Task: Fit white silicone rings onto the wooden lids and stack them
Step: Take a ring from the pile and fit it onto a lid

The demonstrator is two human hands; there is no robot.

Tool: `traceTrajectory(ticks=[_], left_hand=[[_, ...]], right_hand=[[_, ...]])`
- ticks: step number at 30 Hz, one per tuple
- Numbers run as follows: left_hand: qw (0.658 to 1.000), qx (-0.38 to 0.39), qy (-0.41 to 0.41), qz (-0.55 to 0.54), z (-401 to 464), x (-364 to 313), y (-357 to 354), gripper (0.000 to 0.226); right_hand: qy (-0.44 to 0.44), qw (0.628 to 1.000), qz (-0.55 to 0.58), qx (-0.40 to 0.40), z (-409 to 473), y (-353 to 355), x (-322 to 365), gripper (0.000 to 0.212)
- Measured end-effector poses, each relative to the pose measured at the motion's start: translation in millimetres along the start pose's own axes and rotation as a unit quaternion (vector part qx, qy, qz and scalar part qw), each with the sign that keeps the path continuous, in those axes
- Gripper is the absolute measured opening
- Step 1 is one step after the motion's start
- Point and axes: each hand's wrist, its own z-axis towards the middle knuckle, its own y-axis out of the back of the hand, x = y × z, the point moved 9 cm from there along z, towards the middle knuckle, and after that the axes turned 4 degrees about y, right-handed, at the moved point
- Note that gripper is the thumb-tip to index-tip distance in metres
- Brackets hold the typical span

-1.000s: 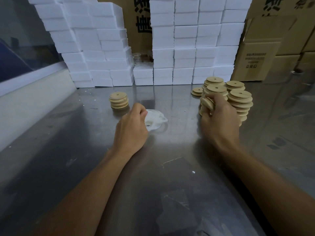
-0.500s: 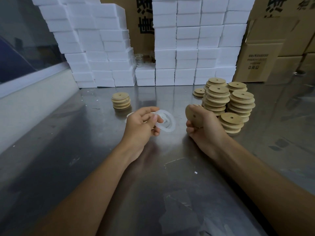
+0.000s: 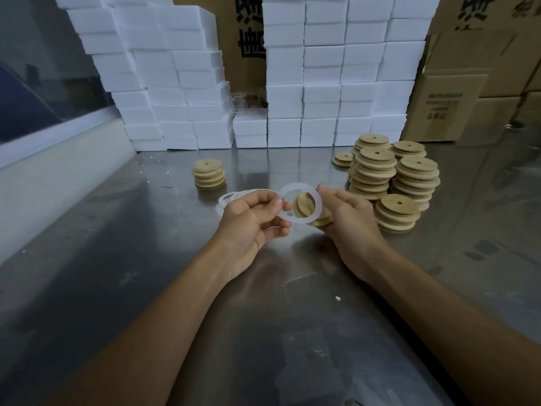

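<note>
My left hand (image 3: 251,221) pinches a white silicone ring (image 3: 317,202) by its left edge and holds it upright above the steel table (image 3: 146,259). My right hand (image 3: 348,218) grips a few wooden lids (image 3: 304,204), seen through the ring, and its fingertip touches the ring's upper right edge. More loose rings (image 3: 231,197) lie on the table behind my left hand. A short stack of lids (image 3: 208,172) stands at the back left. Several taller lid stacks (image 3: 392,174) stand to the right of my right hand.
White foam boxes (image 3: 322,71) are piled along the back of the table, with brown cardboard cartons (image 3: 456,92) at the back right. A pale ledge (image 3: 44,177) runs along the left side.
My left hand lifted a single ring off the pile and brought it rightwards. My right hand came left with its lids to meet the ring.
</note>
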Motion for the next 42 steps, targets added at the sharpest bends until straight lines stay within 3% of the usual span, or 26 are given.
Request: traceTrajectory(ticks=[2,4,7,11,20,26,35,42], left_hand=[[1.0,-0.009,0.004,0.022,-0.4,3.4,0.0,0.006],[0.999,-0.025,0.009,0.041,-0.2,6.7,0.1,0.011],[0.995,-0.049,0.001,0.085,0.7,8.0,1.8,0.011],[0.993,-0.054,-0.013,0.102,0.1,7.6,-0.2,0.013],[0.971,-0.113,-0.133,0.165,-5.7,-7.7,2.9,0.013],[0.958,-0.13,-0.157,0.199,-6.4,-10.7,3.3,0.012],[0.943,-0.117,-0.173,0.258,-8.6,-13.3,-3.0,0.018],[0.951,-0.132,-0.137,0.243,-3.8,-8.0,6.4,0.015]], right_hand=[[0.018,0.999,-0.025,0.044,-4.6,-11.4,4.9,0.042],[0.066,0.993,-0.08,0.062,-9.0,-16.4,11.7,0.046],[0.162,0.973,-0.155,0.05,-13.8,-17.9,24.3,0.033],[0.221,0.954,-0.198,0.045,-15.0,-19.8,30.2,0.023],[0.363,0.885,-0.291,-0.02,-25.4,-18.6,44.7,0.012],[0.387,0.868,-0.308,-0.041,-24.8,-13.6,50.0,0.007],[0.354,0.884,-0.302,-0.046,-19.9,-5.9,50.1,0.012],[0.347,0.896,-0.276,-0.016,-15.5,-6.9,46.6,0.007]])
